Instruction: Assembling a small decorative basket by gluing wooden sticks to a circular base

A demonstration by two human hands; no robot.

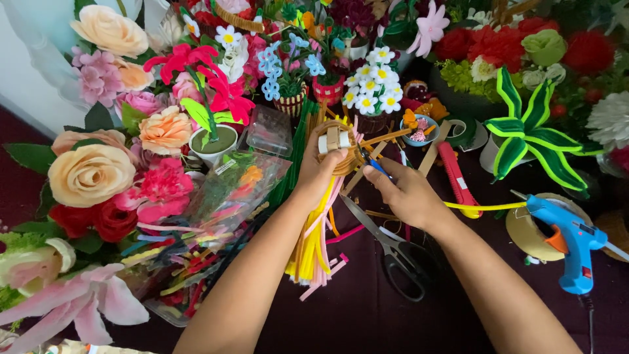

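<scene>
The left hand (319, 172) clenches a bundle of yellow and pink pipe cleaners (314, 242), held above the dark table (367, 314). The right hand (407, 191) pinches a wrapping strand at the bundle's brown-bound top (339, 145), above the scissors (393, 252).

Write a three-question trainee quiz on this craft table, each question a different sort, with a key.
1. True or false: the left hand holds a bundle of pipe cleaners.
2. Which tool lies on the table just below the right hand? A. scissors B. hammer C. pliers
3. Fill in: the blue glue gun lies to the ______ of the right hand in the picture.

Key: 1 true; 2 A; 3 right
</scene>
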